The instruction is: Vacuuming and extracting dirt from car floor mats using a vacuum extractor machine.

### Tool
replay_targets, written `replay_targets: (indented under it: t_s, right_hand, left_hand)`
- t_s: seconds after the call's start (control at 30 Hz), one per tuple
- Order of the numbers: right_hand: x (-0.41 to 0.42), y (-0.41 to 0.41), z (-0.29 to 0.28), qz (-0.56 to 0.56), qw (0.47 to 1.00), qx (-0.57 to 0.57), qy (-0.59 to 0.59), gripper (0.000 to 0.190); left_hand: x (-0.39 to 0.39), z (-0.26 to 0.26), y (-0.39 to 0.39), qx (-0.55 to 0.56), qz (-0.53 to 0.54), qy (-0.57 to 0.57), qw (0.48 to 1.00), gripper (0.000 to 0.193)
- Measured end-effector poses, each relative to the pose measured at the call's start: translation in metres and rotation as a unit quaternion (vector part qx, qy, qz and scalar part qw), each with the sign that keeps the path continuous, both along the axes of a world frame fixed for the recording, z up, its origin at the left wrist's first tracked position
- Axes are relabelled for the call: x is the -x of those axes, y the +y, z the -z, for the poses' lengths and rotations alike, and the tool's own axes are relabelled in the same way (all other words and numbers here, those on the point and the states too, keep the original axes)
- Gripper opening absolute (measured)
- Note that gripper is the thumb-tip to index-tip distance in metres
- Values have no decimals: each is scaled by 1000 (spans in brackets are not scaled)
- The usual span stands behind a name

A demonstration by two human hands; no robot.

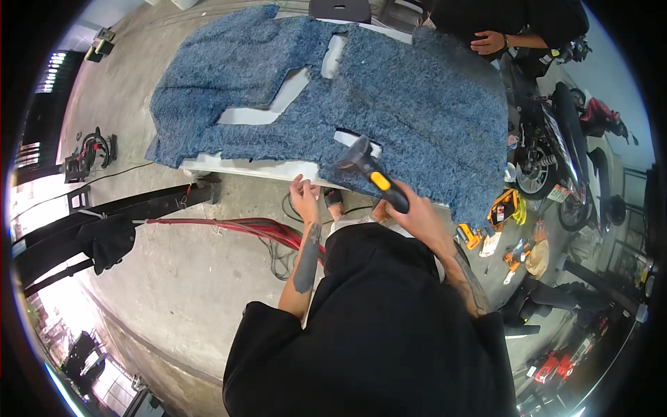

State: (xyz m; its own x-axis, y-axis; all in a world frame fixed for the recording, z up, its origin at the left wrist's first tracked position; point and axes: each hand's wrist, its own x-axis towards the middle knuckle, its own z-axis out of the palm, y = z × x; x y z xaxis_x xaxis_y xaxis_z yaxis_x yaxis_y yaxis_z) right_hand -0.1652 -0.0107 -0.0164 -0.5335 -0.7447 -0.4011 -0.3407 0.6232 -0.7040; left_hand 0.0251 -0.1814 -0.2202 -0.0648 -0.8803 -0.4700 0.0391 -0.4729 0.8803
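My right hand grips the handle of a black hand tool with a yellow button and a wide flared head, possibly a brush. Its head is over a slot in a blue fibrous carpet mat, where white shows through; whether it touches the mat cannot be told. The mat has several cut-outs and drapes over a white tabletop. My left hand is at the table's near edge with bent fingers, close to or touching the rim. I cannot tell whether it grips anything.
Another person's hand rests at the mat's far right edge. Motorcycles stand to the right, near an orange power tool on the floor. At left, a black steel beam carries red cables towards me.
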Motion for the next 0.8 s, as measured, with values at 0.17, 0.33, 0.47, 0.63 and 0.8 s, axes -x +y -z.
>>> replay_targets:
  t_s: [0.17,0.33,0.47,0.63,0.8]
  right_hand:
    - [-5,-1,22,-35,999,-18,-24,60]
    - [-7,-17,42,-70,996,-51,-17,60]
    - [-1,-15,52,-76,996,-40,-17,60]
    - [6,-4,46,-71,997,-22,-5,58]
    - [17,7,37,-75,996,-47,-14,61]
  left_hand:
    - [36,-75,-15,201,87,-40,975,27]
    - [91,-104,-14,417,316,-13,852,13]
    - [97,-54,-15,450,481,-26,752,16]
    - [108,-47,7,467,397,13,790,22]
    - [119,-47,29,471,378,17,797,21]
